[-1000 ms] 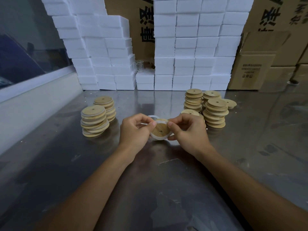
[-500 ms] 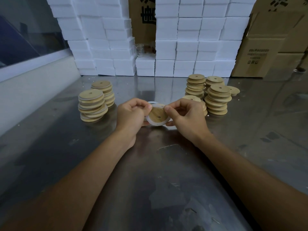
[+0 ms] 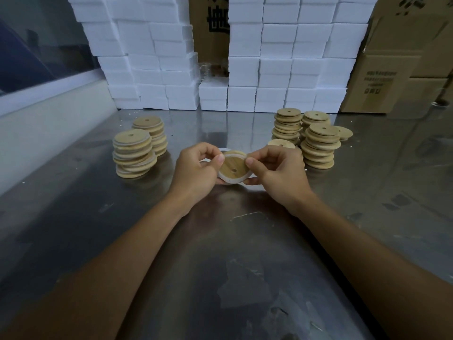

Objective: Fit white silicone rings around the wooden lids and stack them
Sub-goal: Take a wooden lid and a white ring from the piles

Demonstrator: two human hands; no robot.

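A round wooden lid [image 3: 232,166] with a small centre hole is held tilted above the steel table, a white silicone ring [image 3: 226,179] lying round its rim. My left hand [image 3: 196,170] pinches the lid's left edge with thumb and curled fingers. My right hand [image 3: 279,173] pinches the right edge the same way. Two stacks of lids with white rings [image 3: 133,153] stand to the left. Several stacks of bare wooden lids [image 3: 318,146] stand to the right. More white rings seem to lie on the table behind my hands, mostly hidden.
The steel table [image 3: 220,241] runs to a wall of white foam boxes [image 3: 282,69] at the back. Brown cardboard cartons [image 3: 382,79] stand at the back right. A pale ledge [image 3: 49,123] borders the table on the left.
Both hands keep hold of the lid and have shifted their thumbs along its top edge. The ring sits further round the rim than a second ago.
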